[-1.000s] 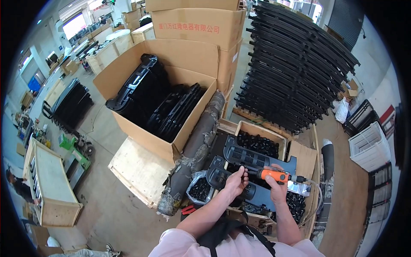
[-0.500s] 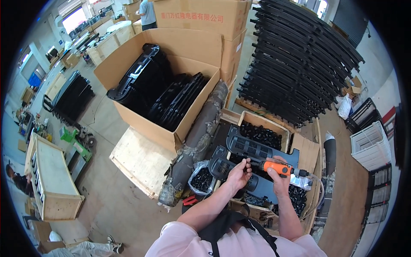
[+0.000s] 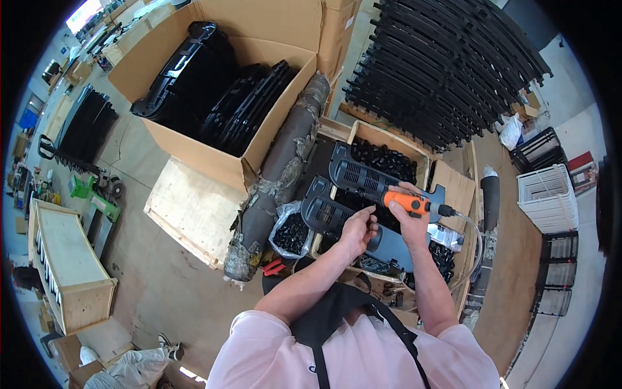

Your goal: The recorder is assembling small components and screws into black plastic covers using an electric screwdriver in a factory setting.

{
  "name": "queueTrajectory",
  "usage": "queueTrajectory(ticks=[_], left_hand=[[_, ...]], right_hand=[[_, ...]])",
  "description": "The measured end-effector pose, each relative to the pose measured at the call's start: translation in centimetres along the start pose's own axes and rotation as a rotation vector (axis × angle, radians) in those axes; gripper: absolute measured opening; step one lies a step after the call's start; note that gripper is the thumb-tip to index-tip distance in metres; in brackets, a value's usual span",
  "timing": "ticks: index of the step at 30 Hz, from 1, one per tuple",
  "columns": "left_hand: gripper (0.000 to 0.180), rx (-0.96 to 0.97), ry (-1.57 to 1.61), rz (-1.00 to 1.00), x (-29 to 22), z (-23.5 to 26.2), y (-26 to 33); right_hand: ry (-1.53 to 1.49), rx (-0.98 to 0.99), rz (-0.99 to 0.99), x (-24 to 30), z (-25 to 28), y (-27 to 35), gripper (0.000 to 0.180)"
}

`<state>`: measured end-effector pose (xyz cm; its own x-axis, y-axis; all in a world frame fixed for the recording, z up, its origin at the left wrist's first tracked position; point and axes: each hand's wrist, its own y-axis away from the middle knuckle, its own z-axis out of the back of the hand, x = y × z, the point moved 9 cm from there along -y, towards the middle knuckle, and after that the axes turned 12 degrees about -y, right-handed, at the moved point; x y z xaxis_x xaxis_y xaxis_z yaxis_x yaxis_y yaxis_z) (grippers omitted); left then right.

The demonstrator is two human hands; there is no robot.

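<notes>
My right hand (image 3: 411,227) is wrapped round an orange air screwdriver (image 3: 403,202), held level over the work with its tip toward the left. A clear hose runs from its back end. Just below the tool, my left hand (image 3: 358,231) is closed in a pinch; what the fingertips hold, if anything, is too small to make out. Under both hands lie two dark grey, slotted plastic panels, a far panel (image 3: 355,173) and a near panel (image 3: 324,211). My left hand is over the near one.
Behind the panels, a wooden bin (image 3: 421,170) holds small black parts. A bag of black pieces (image 3: 289,231) and red-handled pliers (image 3: 273,266) lie to the left. A worn padded roll (image 3: 282,162) borders a carton (image 3: 259,167) of black mouldings. Long black racks (image 3: 447,71) stand behind.
The whole view has shifted, so the scene sits higher and further left. The screwdriver's tip and my left fingertips, close together before, are now a little further apart.
</notes>
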<state>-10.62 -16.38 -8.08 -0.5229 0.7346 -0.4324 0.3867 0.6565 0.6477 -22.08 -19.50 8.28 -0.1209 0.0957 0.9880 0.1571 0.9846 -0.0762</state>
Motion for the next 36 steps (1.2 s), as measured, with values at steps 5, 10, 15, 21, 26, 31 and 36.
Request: queueTrajectory(ticks=[5,10,15,21,26,31,36], left_hand=[[0.018,-0.060,-0.021,0.026,0.0,0.2,-1.0],[0.019,-0.046,0.047,0.029,-0.7,0.3,-3.5],[0.027,0.050,0.029,0.019,-0.9,-0.7,-6.1],[0.022,-0.048,0.063,-0.045,-1.3,-0.8,-7.5],[0.016,-0.100,0.063,-0.069,-1.5,-0.6,-7.4],[0.015,-0.088,0.059,-0.091,-1.5,-1.0,-7.2],[0.025,-0.164,-0.016,-0.071,-1.1,0.4,-8.1]], right_hand=[[0.052,0.051,0.005,-1.3,-1.7,-1.6,0.052],[0.134,0.093,0.006,-1.9,-3.2,-2.1,0.051],[0.142,0.110,-0.023,-2.4,-4.4,-2.4,0.052],[0.330,0.177,0.021,-2.2,-5.7,-3.2,0.044],[0.439,0.230,0.012,-2.5,-6.1,-3.3,0.036],[0.498,0.247,-0.038,-2.7,-6.3,-3.4,0.040],[0.410,0.363,0.008,-1.3,-7.8,-3.2,0.051]])
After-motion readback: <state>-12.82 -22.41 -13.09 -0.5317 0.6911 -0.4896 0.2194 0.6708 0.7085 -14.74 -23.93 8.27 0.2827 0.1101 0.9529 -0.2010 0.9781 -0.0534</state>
